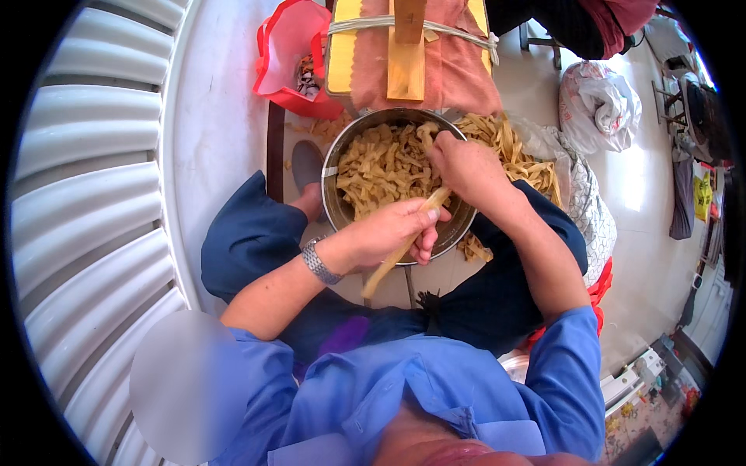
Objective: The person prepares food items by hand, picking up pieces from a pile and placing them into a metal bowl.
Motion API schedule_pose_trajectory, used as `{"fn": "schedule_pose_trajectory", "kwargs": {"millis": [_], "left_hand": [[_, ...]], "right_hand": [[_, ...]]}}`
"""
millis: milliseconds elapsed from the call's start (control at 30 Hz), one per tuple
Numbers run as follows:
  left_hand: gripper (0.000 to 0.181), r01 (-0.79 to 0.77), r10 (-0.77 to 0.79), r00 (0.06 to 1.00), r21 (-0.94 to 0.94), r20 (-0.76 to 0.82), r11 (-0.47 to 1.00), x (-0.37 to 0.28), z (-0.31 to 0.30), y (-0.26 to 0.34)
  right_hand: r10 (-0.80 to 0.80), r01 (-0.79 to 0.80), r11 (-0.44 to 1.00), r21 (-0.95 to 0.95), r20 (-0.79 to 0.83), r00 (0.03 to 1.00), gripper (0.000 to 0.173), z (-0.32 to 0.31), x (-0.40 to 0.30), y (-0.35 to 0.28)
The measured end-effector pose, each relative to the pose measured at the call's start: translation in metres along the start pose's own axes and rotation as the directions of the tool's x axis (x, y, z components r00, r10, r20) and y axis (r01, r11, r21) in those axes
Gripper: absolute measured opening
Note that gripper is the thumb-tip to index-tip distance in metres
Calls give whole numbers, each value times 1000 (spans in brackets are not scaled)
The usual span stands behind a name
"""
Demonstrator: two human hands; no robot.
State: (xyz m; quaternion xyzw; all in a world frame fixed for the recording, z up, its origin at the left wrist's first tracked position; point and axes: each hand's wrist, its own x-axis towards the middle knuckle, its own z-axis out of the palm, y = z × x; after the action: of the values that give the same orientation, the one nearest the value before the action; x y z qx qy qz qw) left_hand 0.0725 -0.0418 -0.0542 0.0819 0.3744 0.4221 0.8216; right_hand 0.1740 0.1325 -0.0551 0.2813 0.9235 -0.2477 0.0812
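Observation:
A long tan strip (387, 271), apparently tofu skin, runs through my left hand (402, 230), pinched between thumb and fingers, its loose tail hanging toward my lap. My right hand (472, 166) is closed around the strip's upper part, over the right side of a round steel pot (464, 236). Just past the right fingers a knotted tan piece (428, 131) shows; whether it joins the held strip is hidden. Many knotted pieces (379, 163) fill the pot, which stands between my knees.
Loose uncut-looking strips (533, 169) lie in a plastic bag right of the pot. Beyond it, a wooden piece (406, 70) and pink cloth (460, 76) are tied onto a yellow-topped stool. A red bag (297, 99) stands left of that. A white radiator (99, 180) borders the left side.

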Motion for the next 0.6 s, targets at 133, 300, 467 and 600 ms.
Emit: {"fn": "schedule_pose_trajectory", "kwargs": {"millis": [133,300,467,600], "left_hand": [[36,-114,106,993,-179,-49,977,-5,-8,8],[34,-316,268,940,-246,-210,916,-11,-20,29],[36,-446,378,892,-349,-248,824,-6,-27,28],[37,-475,393,854,-203,-341,856,-5,-24,30]], "right_hand": [[64,-63,996,-67,14,998,35,-21,2,-16],[-256,276,944,182,-128,958,21,-30,-12,-27],[-620,668,700,255,-249,744,29,-43,-17,-36],[-711,731,646,219,-176,681,44,-43,-27,-46]]}}
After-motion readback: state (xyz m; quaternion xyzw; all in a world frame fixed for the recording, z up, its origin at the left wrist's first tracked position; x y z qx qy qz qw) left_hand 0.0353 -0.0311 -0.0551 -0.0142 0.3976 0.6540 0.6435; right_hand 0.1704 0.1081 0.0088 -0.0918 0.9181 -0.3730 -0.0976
